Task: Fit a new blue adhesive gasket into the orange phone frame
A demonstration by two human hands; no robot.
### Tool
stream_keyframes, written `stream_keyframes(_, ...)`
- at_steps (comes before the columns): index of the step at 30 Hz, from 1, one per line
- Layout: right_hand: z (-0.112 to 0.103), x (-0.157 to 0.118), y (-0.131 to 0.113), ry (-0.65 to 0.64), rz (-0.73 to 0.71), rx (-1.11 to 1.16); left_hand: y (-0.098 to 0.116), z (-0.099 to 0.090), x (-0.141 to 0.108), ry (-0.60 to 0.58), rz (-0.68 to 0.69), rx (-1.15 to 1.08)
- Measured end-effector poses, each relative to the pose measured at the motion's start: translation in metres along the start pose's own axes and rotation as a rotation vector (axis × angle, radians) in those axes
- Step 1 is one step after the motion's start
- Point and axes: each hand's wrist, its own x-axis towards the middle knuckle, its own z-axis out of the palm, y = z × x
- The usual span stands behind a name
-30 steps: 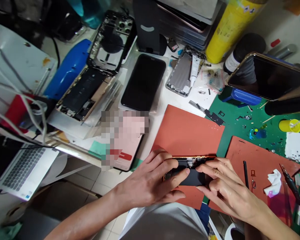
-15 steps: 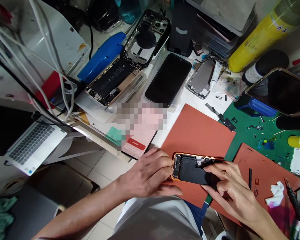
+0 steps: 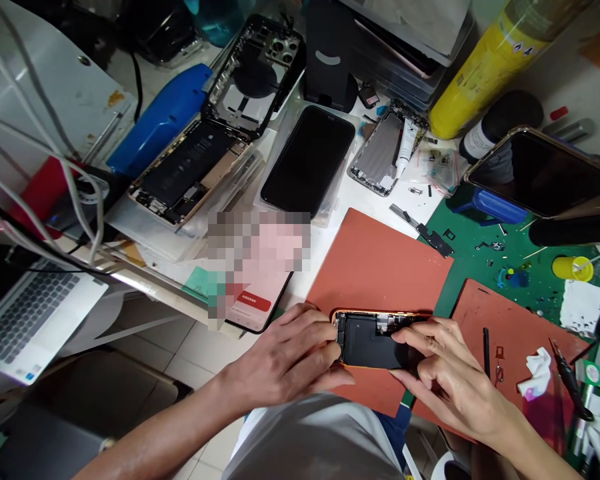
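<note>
An opened phone [image 3: 367, 340] with an orange frame and bare black battery lies on the reddish-brown mat [image 3: 375, 260], close to my body. At its left end, my left hand [image 3: 293, 350] grips the edge with curled fingers, the thumb stretched out below. My right hand [image 3: 447, 373] closes round the other end, fingertips resting on the inside of the phone and the thumb at its lower edge. That right end is partly hidden by my fingers.
A lit phone [image 3: 253, 300] lies at the bench's left edge. Behind are a black-screened phone [image 3: 309, 159], an opened phone [image 3: 190, 170] on plastic boxes and an empty phone housing [image 3: 257, 73]. A screwdriver-like black tool [image 3: 570, 380] and crumpled tissue [image 3: 537, 373] lie right. White cables [image 3: 65, 160] hang left.
The camera view has turned slightly, so the bench appears shifted left. Both hands keep nearly the same grip on the opened phone.
</note>
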Motion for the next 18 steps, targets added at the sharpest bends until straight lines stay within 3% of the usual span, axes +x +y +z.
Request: stream_keyframes(18,-0.0007,0.0085,-0.0016,0.038,-0.009,0.014,0.0012,-0.0013,0.0029,0.002,0.006,-0.010)
